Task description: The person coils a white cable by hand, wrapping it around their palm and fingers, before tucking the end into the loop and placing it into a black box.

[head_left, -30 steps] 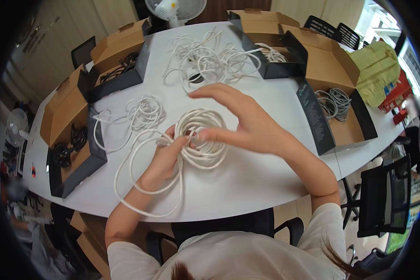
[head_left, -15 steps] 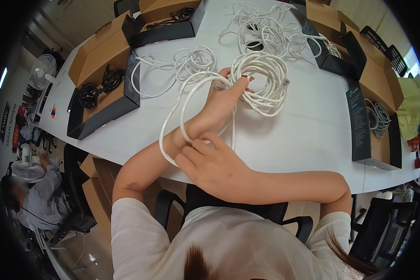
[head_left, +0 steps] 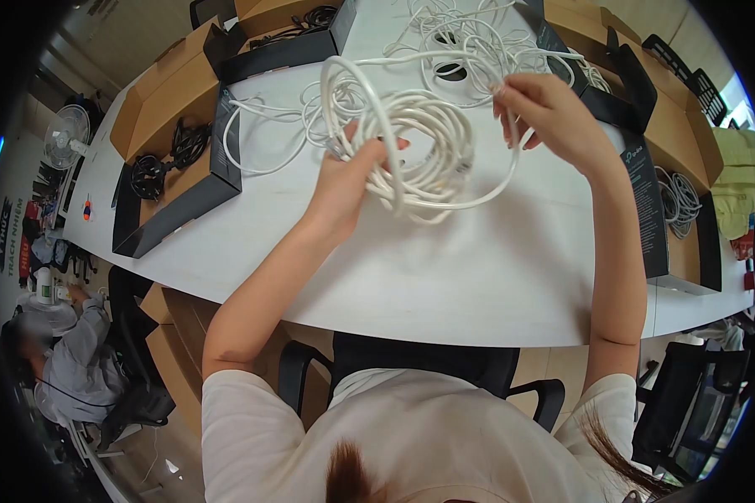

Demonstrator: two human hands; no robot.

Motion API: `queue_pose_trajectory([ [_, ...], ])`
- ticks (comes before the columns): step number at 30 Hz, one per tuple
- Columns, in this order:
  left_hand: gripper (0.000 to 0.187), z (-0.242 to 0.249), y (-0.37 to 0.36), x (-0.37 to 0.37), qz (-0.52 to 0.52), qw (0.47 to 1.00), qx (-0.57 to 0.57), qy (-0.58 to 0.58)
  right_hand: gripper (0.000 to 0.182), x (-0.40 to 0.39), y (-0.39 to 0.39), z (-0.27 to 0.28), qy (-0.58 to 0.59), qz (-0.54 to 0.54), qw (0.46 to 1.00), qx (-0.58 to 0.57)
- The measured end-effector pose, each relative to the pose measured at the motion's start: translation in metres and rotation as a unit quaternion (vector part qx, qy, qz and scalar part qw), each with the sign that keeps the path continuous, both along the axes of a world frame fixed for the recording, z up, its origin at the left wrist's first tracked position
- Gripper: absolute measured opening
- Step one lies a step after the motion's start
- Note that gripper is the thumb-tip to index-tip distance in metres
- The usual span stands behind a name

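Observation:
Above the white table (head_left: pixel 445 293), my left hand (head_left: pixel 344 180) is closed round the left side of a coiled white cable (head_left: pixel 432 138), its thumb over the loops. A connector shows beside that hand. To the right, my right hand (head_left: pixel 549 113) pinches a loose loop of the same cable, which runs in a wide curve from the coil. The loops are slightly blurred. Behind the coil lie a loosely looped white cable (head_left: pixel 264 109) on the left and a tangle of white cables (head_left: pixel 478 33) at the back.
Open black boxes with black cables stand at the left (head_left: pixel 189 210) and back left (head_left: pixel 289 50). Boxes with light cables stand at the back right (head_left: pixel 604 101) and right (head_left: pixel 688 260). A person (head_left: pixel 84 360) sits far left. A black chair (head_left: pixel 428 360) is near me.
My right hand has swung from beside my left forearm out to the right, carrying a cable loop. My left hand and the coil have shifted left.

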State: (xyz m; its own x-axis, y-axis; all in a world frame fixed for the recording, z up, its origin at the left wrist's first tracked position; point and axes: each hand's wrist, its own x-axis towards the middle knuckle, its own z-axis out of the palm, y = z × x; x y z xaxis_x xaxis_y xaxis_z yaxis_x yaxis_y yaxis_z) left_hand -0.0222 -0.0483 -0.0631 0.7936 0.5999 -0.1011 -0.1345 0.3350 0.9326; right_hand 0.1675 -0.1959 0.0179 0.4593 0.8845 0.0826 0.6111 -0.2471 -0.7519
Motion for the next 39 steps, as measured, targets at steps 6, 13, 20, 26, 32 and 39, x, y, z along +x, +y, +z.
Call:
queue_pose_trajectory([
  [6,0.025,-0.003,0.012,-0.006,0.023,0.991,-0.105,-0.076,0.029,-0.017,0.021,-0.035,-0.069,0.058,0.988,-0.123],
  [13,0.03,0.006,0.014,-0.012,-0.035,0.976,0.213,0.022,0.045,-0.013,-0.018,0.002,-0.228,0.127,0.962,-0.085],
  [20,0.034,0.023,0.001,0.006,-0.067,0.916,0.388,0.077,0.081,-0.039,-0.031,0.042,-0.094,0.282,0.949,0.103],
  [26,0.035,0.023,-0.006,0.019,-0.087,0.82,0.559,0.086,0.055,-0.07,-0.012,0.041,-0.318,0.235,0.892,0.219],
  [32,0.04,0.037,-0.009,0.022,-0.1,0.81,0.567,0.11,0.032,-0.08,-0.029,0.039,-0.324,0.212,0.916,0.106],
  [39,0.054,0.03,0.004,0.026,-0.142,0.915,0.342,0.162,0.039,-0.048,-0.01,0.009,-0.337,0.162,0.92,0.117],
])
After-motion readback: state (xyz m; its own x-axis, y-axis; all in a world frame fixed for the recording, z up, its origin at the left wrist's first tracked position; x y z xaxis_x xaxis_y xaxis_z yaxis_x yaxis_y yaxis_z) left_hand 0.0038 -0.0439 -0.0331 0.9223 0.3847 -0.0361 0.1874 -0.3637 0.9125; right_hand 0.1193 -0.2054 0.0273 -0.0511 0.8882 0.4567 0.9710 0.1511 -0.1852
